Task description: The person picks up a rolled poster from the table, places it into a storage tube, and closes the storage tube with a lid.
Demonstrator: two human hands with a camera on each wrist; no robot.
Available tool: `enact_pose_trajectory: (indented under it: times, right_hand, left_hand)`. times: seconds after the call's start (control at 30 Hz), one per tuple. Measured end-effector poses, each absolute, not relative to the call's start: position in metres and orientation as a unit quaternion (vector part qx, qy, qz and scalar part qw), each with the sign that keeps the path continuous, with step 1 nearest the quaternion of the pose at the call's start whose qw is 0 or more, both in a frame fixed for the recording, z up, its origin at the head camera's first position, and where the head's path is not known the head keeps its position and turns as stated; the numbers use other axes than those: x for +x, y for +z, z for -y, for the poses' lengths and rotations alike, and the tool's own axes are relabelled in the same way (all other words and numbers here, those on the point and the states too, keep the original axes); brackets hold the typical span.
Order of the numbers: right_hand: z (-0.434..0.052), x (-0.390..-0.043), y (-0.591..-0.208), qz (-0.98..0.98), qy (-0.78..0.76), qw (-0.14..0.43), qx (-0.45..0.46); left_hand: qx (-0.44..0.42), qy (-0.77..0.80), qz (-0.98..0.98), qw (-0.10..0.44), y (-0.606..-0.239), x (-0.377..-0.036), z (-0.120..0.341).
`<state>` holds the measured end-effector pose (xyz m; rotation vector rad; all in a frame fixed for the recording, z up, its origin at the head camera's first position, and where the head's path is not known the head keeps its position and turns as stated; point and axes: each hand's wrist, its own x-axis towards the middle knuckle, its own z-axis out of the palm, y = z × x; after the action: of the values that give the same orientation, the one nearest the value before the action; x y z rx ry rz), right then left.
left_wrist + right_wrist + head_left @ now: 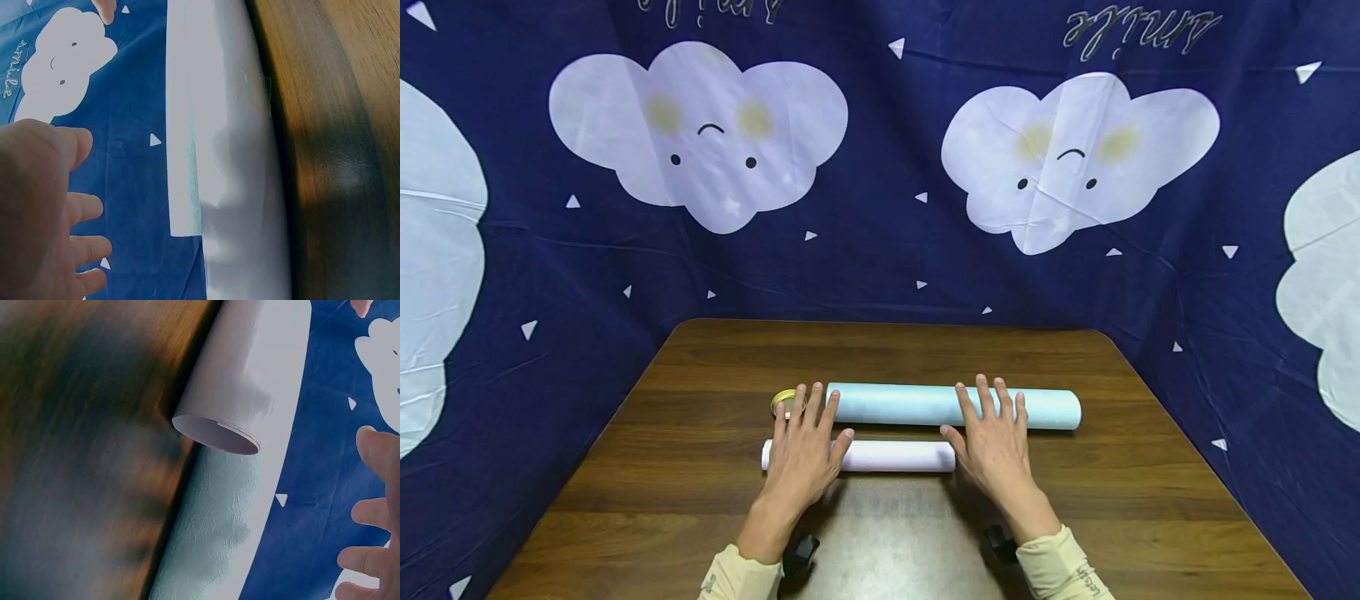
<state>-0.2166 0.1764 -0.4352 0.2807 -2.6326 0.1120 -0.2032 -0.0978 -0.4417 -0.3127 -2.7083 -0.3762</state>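
Two rolled sheets lie side by side across the table. The longer, light blue roll (895, 406) is at the back; the shorter white roll (898, 457) lies in front. My left hand (803, 454) is over the left part of the white roll, fingers spread toward the blue roll's left end. Past the white roll's right end, my right hand (997, 446) reaches over the blue roll with spread fingers. Both wrist views show the fingers apart from the rolls, holding nothing. The hollow end of the white roll (225, 375) shows in the right wrist view.
A round yellow-rimmed thing, perhaps a tape roll (782, 397), lies left of the blue roll, partly hidden by my left fingers. The brown wooden table (647, 467) ends at a dark blue cloth (880, 250) printed with clouds.
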Motion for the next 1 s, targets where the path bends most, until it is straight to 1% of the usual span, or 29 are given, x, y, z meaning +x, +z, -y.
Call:
enact_pose_trajectory:
  times: [0.2,0.43,0.53,0.73,1.0]
  right_hand:
    - [-0.181,-0.219,-0.436,0.961,0.045,0.252,0.107]
    - [-0.191,-0.226,-0.435,0.951,0.045,0.283,0.119]
    - [-0.195,-0.228,-0.433,0.953,0.048,0.277,0.117]
    - [-0.203,-0.233,-0.428,0.962,0.055,0.244,0.108]
    - [-0.213,-0.240,-0.432,0.961,0.047,0.249,0.112]
  left_hand:
    - [-0.114,-0.139,0.965,0.191,-0.441,-0.202,0.097]
    - [-0.113,-0.132,0.967,0.184,-0.439,-0.199,0.096]
    - [-0.113,-0.132,0.967,0.184,-0.438,-0.199,0.096]
    - [-0.118,-0.123,0.967,0.191,-0.438,-0.198,0.095]
    - [-0.129,-0.106,0.966,0.198,-0.439,-0.197,0.095]
